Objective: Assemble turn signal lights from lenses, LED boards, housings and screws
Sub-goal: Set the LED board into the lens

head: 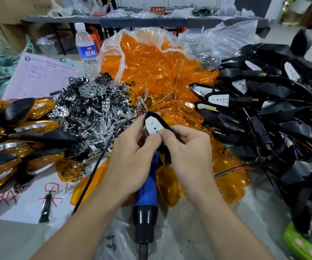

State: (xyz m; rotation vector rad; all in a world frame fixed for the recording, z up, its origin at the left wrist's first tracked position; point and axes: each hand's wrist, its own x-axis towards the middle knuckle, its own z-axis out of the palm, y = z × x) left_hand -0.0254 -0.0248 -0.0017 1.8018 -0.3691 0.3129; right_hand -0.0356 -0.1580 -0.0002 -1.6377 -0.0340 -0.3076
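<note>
Fingers [151,142] pinch housing [164,123], tip pointing away

You wear one head camera. It looks forward and down along your forearms, close on your left hand [132,149] and right hand [189,147] at the housing [167,126] mid-frame. The worktable [187,212] fills the view; what appears to be a second bench [142,20], blurred, crosses the top.

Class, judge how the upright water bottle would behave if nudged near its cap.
The water bottle stands tall and narrow, so it would probably tip rather than slide. Its round body suggests it might then roll.
</note>
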